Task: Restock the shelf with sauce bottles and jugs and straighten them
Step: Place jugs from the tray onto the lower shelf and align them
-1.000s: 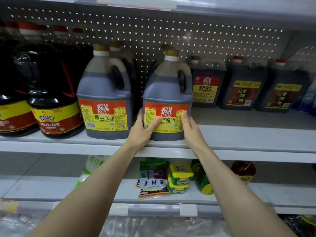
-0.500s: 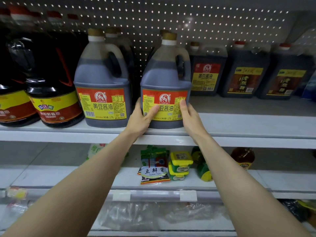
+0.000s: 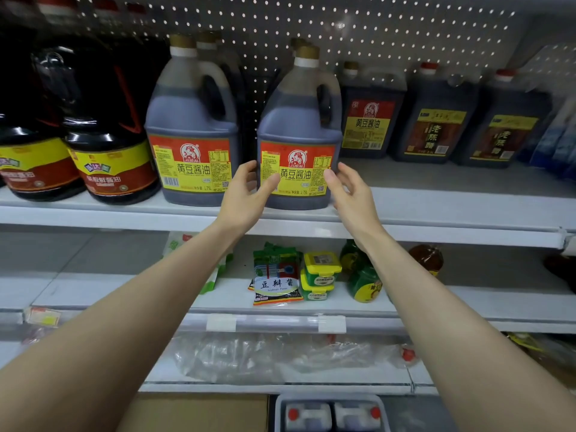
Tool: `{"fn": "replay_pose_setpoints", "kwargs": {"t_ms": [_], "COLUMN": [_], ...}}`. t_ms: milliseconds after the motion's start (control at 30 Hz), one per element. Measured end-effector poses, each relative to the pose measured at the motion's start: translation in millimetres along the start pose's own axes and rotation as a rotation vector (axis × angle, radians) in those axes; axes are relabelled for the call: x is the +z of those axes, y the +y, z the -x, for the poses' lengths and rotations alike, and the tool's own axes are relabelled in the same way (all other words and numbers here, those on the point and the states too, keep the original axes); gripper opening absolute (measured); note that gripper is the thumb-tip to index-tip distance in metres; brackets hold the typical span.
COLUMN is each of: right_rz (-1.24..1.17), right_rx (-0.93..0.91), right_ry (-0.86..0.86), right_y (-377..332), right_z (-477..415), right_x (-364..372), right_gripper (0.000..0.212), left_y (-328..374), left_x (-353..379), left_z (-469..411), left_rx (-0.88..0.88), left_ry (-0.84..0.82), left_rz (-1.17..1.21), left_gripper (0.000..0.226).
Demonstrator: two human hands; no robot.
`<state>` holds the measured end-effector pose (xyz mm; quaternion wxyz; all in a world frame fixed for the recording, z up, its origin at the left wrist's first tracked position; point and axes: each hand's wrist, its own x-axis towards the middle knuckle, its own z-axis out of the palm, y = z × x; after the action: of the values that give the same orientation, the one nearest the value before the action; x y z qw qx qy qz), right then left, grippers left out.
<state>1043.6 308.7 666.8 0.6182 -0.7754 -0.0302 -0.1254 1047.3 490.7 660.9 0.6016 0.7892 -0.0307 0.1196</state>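
Now I count two gold-capped soy jugs fronting the shelf, the left soy jug and the right soy jug, with two round dark jugs at nine o'clock and three square jugs at two o'clock. The right soy jug stands upright between my hands, left hand at its seven o'clock with thumb across the label, right hand at its five o'clock. Both hands are loosely spread, clasping nothing.

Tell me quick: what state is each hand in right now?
Left hand: open, thumb touching the jug label, fingers along its left side.
Right hand: open, fingers spread beside the jug, holding nothing.
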Motion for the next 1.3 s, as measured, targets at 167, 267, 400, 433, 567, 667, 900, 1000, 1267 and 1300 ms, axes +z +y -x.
{"fn": "replay_pose_setpoints", "kwargs": {"t_ms": [167,267,400,433,567,667,900,1000,1267,1300], "right_rz": [0.003,0.01,0.037,0.044,0.05,0.027,0.034,0.024,0.073,0.072], "right_rx": [0.068,0.082,0.081,0.083,0.098,0.126,0.229,0.293,0.484,0.51], "right_ry": [0.024,0.03,0.022,0.025,0.026,0.023,0.009,0.019,-0.054,-0.062], "right_y": [-4.2,-5.5,-2.0,-1.2,8.2,28.6,103.7,142.1,266.2,284.3], "right_z": [20.8,35.2,51.1,53.8,69.5,91.1,143.7,163.6,211.8,216.6], "right_x": [-2.2,-2.0,-4.8,-5.6,-8.7,-10.3,-10.2,-10.1,-14.5,-15.0], "right_gripper": [0.056,0.053,0.046,0.046,0.038,0.025,0.009,0.009,0.003,0.006], "left_y": [7.7,7.8,8.7,9.9,8.5,-10.7,-84.9,-122.7,-232.1,-246.3], "left_x": [-9.6,-11.9,-9.9,-10.0,-9.3,-4.9,20.4,33.6,80.0,86.7], "left_z": [24.7,40.2,54.9,57.4,71.9,90.2,138.1,157.2,205.0,210.9], "left_rx": [-0.01,-0.017,-0.034,-0.036,-0.068,-0.107,-0.27,-0.349,-0.512,-0.536], "left_ry": [-0.018,-0.045,-0.069,-0.072,-0.1,-0.125,-0.167,-0.2,-0.276,-0.284], "left_rz": [-0.025,-0.026,-0.028,-0.021,-0.008,-0.003,0.013,0.025,-0.012,-0.024], "left_gripper": [0.058,0.055,0.05,0.049,0.043,0.041,0.038,0.034,0.038,0.038]}}
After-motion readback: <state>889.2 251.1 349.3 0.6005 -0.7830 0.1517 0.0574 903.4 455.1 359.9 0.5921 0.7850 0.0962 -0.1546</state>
